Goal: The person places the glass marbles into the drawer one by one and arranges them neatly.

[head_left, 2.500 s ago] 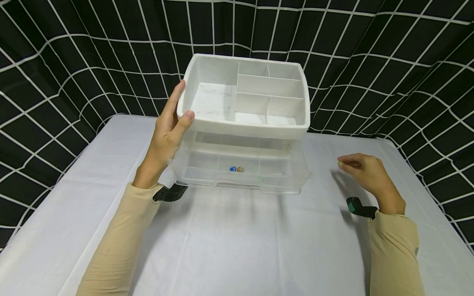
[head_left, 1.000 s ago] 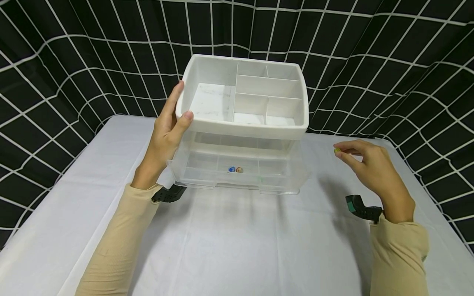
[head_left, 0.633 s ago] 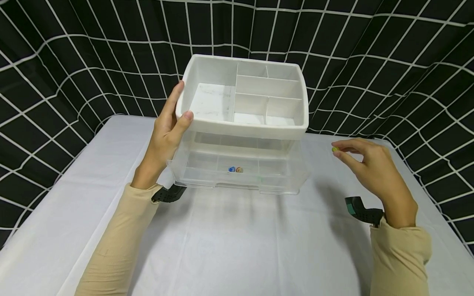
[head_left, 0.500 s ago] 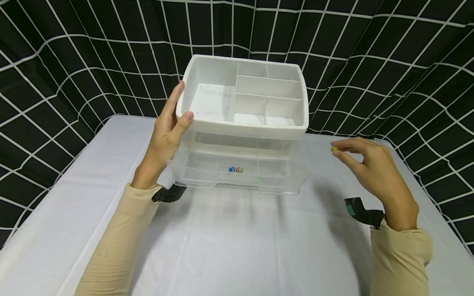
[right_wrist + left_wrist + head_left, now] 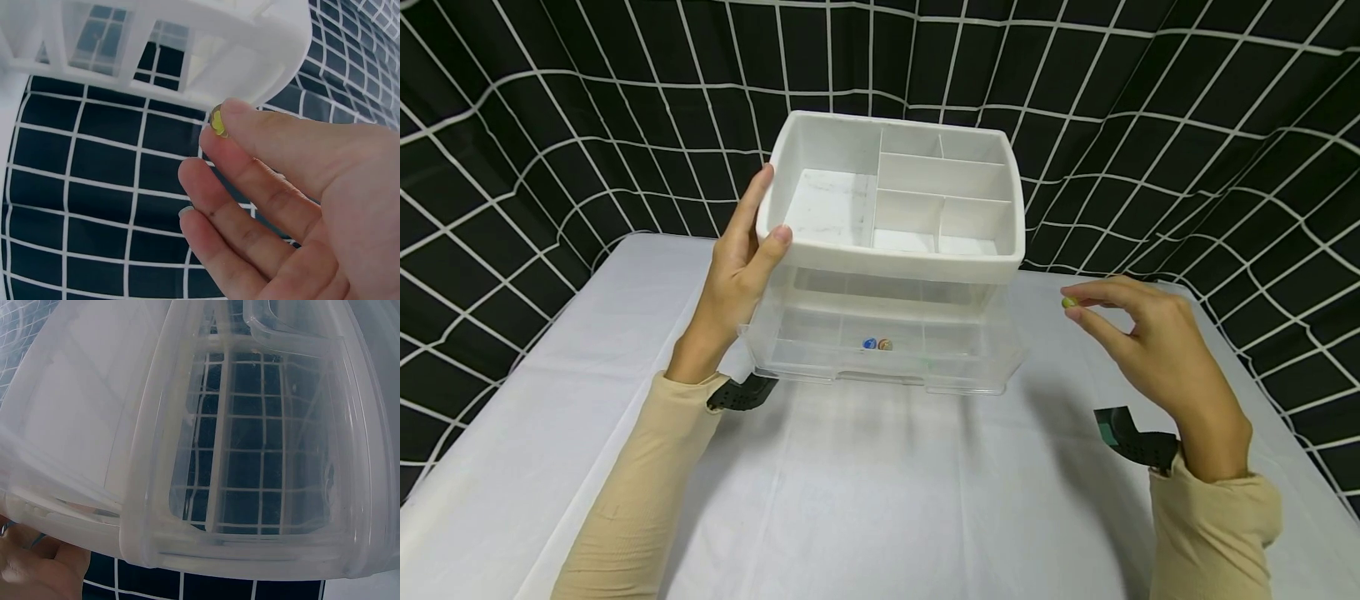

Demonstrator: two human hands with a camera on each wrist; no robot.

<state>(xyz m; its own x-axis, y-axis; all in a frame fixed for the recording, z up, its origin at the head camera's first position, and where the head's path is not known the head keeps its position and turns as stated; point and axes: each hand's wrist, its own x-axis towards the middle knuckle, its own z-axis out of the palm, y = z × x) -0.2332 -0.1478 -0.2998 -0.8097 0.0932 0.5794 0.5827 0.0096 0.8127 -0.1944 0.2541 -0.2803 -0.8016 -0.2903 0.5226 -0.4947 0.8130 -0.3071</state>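
A white desktop organizer (image 5: 842, 258) with a divided top tray stands in the middle of the table, its clear drawer (image 5: 880, 375) pulled out at the front. My left hand (image 5: 733, 271) grips the organizer's left side, thumb on the front rim and fingers along the side. In the drawer lie a blue marble (image 5: 869, 343) and a brownish marble (image 5: 885, 344), close together. To the right of the organizer, my right hand (image 5: 1157, 342) is raised above the table. It pinches a clear marble with yellow-green inside (image 5: 217, 120) between thumb and index finger; the other fingers are loosely bent.
A white cloth (image 5: 865, 500) covers the table. Behind it and at both sides hangs a black curtain with a white grid (image 5: 700, 108). A black strap device (image 5: 1135, 437) sits on the right wrist, another (image 5: 743, 392) on the left.
My right hand has lifted off the tabletop with the yellow-green marble and drifted slightly left towards the organizer. The left hand, the organizer and the marbles in the drawer stay where they were.
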